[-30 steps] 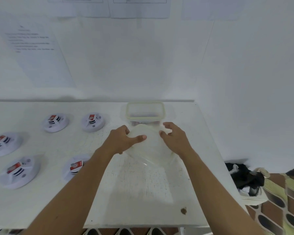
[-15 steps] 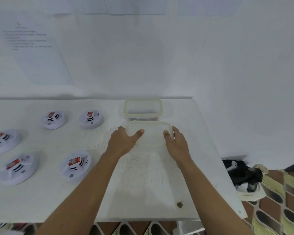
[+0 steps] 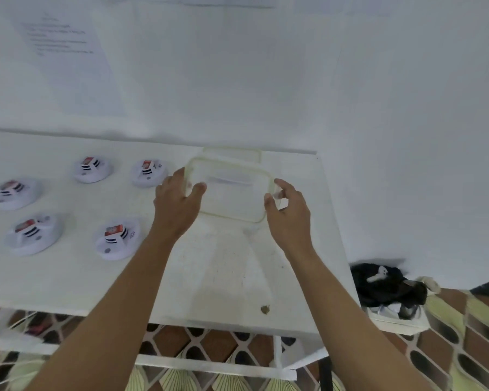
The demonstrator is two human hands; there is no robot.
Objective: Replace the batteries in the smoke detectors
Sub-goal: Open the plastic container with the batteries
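1. Smoke detectors (image 3: 116, 241) not in hand. Both hands are on a clear container (image 3: 232, 193); lid or tub, cannot tell.
2. Grip: left hand (image 3: 177, 204) pinches the left short edge, thumb on the near face, fingers behind. Right hand (image 3: 290, 213) curls round the right short edge. Nothing else is held.
3. Probable reason for the end-to-end hold: it keeps the container steady and leaves its middle open to view.
4. Container is lifted off the table (image 3: 223, 277). Long axis runs left to right between the hands, dipping slightly to the right. Broad face is tilted toward the camera.
5. Just behind it, a second container (image 3: 232, 153) sits against the wall. Contents not readable.
6. Five detectors lie flat on the table, left of the hands, well apart from each other, red-labelled side up. Judged: laid out for working through in turn. Round bodies, so no long axis of their own.
7. Printed sheet (image 3: 65, 52) on wall; dark bag (image 3: 387, 286) beside the table, right.
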